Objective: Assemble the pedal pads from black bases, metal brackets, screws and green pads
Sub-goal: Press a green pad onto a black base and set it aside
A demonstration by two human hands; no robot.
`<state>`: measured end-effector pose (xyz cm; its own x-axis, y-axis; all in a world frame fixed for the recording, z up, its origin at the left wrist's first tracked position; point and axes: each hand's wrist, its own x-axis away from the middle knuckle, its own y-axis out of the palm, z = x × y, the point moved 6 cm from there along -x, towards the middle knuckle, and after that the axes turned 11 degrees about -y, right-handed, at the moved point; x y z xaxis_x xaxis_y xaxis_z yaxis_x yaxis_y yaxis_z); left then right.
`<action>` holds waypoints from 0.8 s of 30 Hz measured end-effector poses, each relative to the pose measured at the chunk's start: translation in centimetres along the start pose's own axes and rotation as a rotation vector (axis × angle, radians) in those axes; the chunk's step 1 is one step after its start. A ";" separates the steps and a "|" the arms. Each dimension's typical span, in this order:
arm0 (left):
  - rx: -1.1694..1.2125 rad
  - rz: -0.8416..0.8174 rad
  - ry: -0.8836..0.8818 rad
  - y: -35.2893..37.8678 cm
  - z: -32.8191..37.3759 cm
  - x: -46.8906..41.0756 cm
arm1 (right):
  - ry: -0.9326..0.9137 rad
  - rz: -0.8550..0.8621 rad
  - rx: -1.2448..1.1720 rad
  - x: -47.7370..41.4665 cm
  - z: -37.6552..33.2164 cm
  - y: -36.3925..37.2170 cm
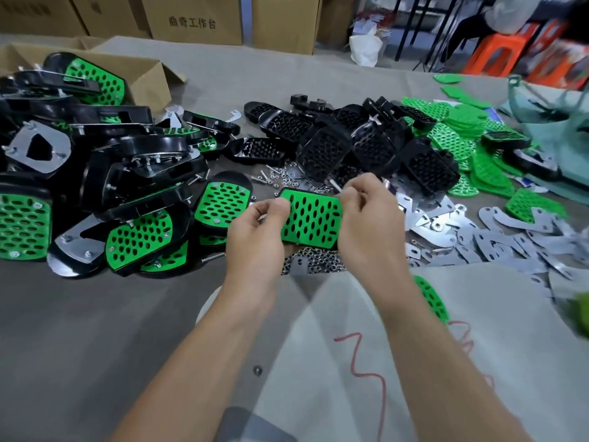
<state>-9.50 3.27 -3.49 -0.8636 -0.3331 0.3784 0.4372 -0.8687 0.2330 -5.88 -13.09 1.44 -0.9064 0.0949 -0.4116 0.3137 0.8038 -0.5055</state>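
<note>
Pad [310, 220], green with oval holes, is held up off the table at frame centre, face toward the camera, with a black rim showing along its top left and bottom edges. Left hand [258, 237] grips its left edge, thumb on the face and fingers curled behind. Right hand [366, 218] is at the upper right corner with thumb and fingertips pinched together on that corner; cannot tell if a screw sits between them. The hands are apart, one on each side of the pad.

Directly below lies a heap of nuts [322, 260] with a small metal tab [299, 264] on it. Just behind the pad are loose screws [274, 173]. Farther back is a pile of black bases [366, 145], mostly grid side up. Right of that is a pile of loose green pads [452, 135]. Flat metal brackets [497, 237] are spread at the right, near the right forearm. One more green piece [433, 301] lies just beside that forearm, partly hidden.

A big heap of assembled pedals [95, 173] sits at the left, green and black, some bracket side up. It spills from an open cardboard box [149, 81]. Grey cloth covers the table [95, 314], with a red scribble [366, 362] near the camera. Cartons [191, 20] stand at the back, orange stools [497, 49] at the top right.
</note>
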 end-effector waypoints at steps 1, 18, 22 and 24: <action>0.092 -0.081 -0.047 0.7 -0.2 0.3 | 0.012 0.039 0.002 0.3 0.1 -0.1; -0.347 -0.300 0.009 2.0 0.7 1.6 | -0.295 -0.017 -0.088 1.5 -1.1 -0.9; -0.344 -0.248 0.028 1.6 0.9 1.6 | -0.306 -0.040 -0.106 1.7 -1.2 -0.7; -0.368 -0.262 0.072 1.6 1.2 1.7 | -0.295 -0.034 -0.118 1.7 -1.2 -0.7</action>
<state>-10.00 1.77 -1.40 -0.9540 -0.0984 0.2833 0.0948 -0.9951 -0.0264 -7.98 -12.76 1.98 -0.7896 -0.0938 -0.6064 0.2337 0.8678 -0.4385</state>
